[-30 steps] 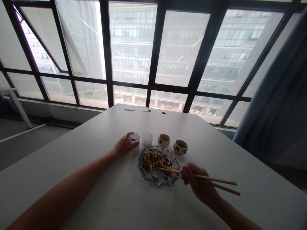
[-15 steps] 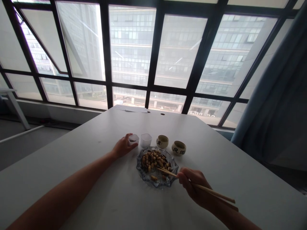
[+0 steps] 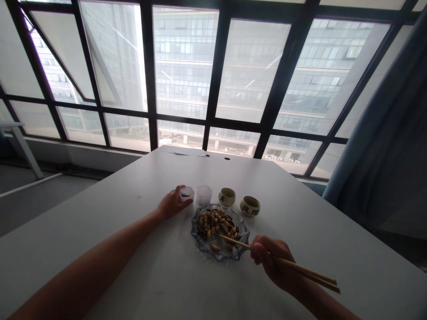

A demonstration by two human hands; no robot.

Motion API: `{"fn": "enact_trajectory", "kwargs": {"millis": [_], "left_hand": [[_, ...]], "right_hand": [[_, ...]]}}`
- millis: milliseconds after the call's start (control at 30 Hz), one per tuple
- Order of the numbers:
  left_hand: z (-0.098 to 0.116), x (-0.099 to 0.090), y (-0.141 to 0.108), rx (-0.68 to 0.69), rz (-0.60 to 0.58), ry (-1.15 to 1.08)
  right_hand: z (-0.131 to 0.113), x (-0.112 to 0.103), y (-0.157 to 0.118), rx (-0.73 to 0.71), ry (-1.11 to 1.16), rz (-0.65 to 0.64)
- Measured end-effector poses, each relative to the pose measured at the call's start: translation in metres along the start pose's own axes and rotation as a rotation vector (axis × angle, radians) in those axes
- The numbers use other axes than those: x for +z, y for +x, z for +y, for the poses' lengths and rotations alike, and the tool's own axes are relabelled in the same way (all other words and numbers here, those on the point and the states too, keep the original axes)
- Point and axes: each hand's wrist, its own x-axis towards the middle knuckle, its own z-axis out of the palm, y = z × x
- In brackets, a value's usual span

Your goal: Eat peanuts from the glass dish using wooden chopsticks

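My left hand grips a small clear plastic cup with something dark inside. A second clear cup stands just right of it. In front of the cups is a scalloped glass dish heaped with peanuts and dark seeds. My right hand is closed round a pair of wooden chopsticks, whose tips reach into the dish at the near edge of the heap. Behind the dish stand two beige ceramic cups with dark characters, one near the clear cups and one farther right.
The white table stretches to large windows. Papers lie at its far edge, near two dark round holes. A blue curtain hangs at the right, and another white table stands at the left.
My right hand has shifted slightly right, and the chopsticks now look closer together at their tips. My left hand keeps its grip on the cup. The whole view has moved slightly.
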Motion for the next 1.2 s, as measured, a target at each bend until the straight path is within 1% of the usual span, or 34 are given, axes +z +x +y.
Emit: {"fn": "enact_trajectory", "kwargs": {"millis": [67,167,200,267,300,367,433,533,600,667,767,900,1000,1100,1200], "left_hand": [[0.001,-0.001,0.000,-0.001,-0.003,0.002],[0.003,-0.002,-0.001,0.018,0.010,-0.006],[0.004,-0.002,-0.001,0.033,0.019,-0.013],[0.004,-0.002,-0.002,0.081,0.043,-0.042],[0.004,-0.002,-0.002,0.110,0.058,-0.062],[0.004,-0.002,-0.003,0.156,0.087,-0.098],[0.004,-0.003,-0.003,0.169,0.102,-0.117],[0.006,-0.004,-0.003,0.170,0.120,-0.103],[0.008,-0.006,-0.003,0.201,0.135,-0.072],[0.010,-0.007,-0.004,0.243,0.149,-0.037],[0.011,-0.007,-0.004,0.261,0.176,0.002],[0.009,-0.006,-0.005,0.217,0.190,0.017],[0.009,-0.005,-0.005,0.196,0.190,0.014],[0.012,-0.004,-0.003,0.193,0.159,0.014],[0.015,-0.004,-0.002,0.183,0.110,0.012]], "right_hand": [[0.004,0.002,0.002,0.156,0.184,0.108],[0.012,0.002,0.009,0.457,0.471,0.370],[0.014,0.002,0.011,0.542,0.549,0.434],[0.019,0.000,0.014,0.656,0.651,0.498],[0.021,-0.001,0.015,0.681,0.673,0.509],[0.023,-0.003,0.015,0.676,0.668,0.503],[0.022,-0.003,0.013,0.613,0.608,0.485],[0.017,-0.001,0.009,0.452,0.450,0.432],[0.013,0.001,0.005,0.331,0.360,0.382],[0.011,0.004,0.002,0.259,0.327,0.348],[0.009,0.007,0.001,0.264,0.346,0.340],[0.012,0.007,0.002,0.328,0.383,0.385],[0.013,0.005,0.004,0.343,0.396,0.405],[0.010,0.004,0.010,0.311,0.382,0.412],[0.002,0.007,0.031,0.230,0.346,0.375]]}}
